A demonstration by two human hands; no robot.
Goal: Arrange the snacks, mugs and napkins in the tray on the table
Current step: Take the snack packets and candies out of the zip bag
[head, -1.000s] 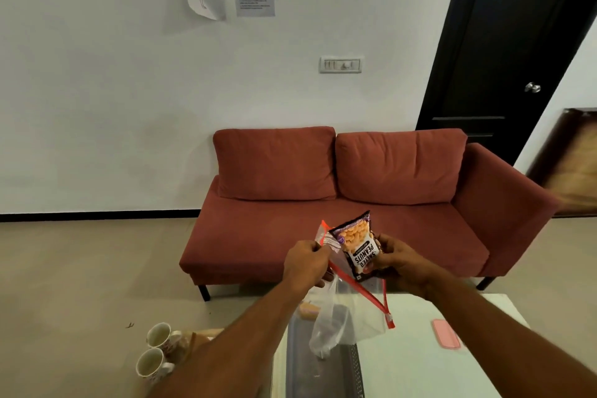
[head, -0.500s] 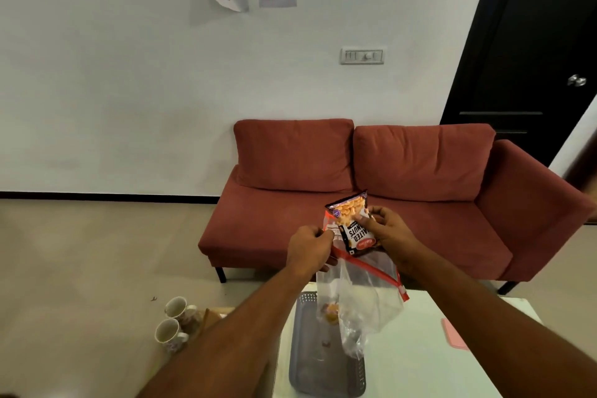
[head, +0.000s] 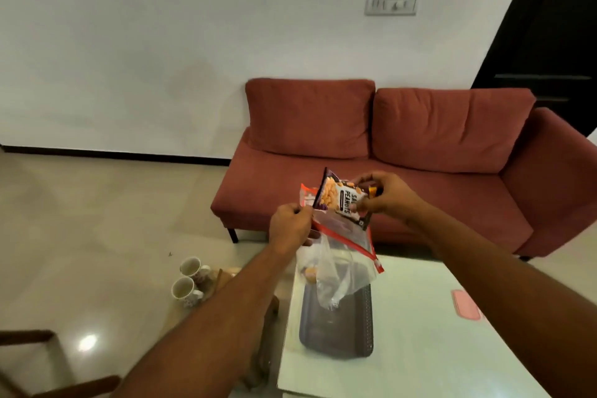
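Observation:
My right hand (head: 386, 195) grips a packet of salted peanuts (head: 339, 199), held tilted just above the mouth of a clear zip bag. My left hand (head: 290, 226) pinches the red-edged rim of that clear zip bag (head: 336, 268), which hangs down over the dark grey tray (head: 336, 333). The tray lies on the white table (head: 420, 342). A small orange snack shows through the lower part of the bag. Two white mugs (head: 189, 278) stand on the floor at the left, beside the table.
A red sofa (head: 403, 152) stands behind the table against the white wall. A pink flat item (head: 465, 304) lies on the table's right side. Wooden furniture parts (head: 38, 362) show at the bottom left. A black door (head: 555, 26) is at the right.
The view has swung left and down. My right hand has tipped the peanut packet sideways and lifted it clear of the bag's mouth. My left hand still holds the bag's rim.

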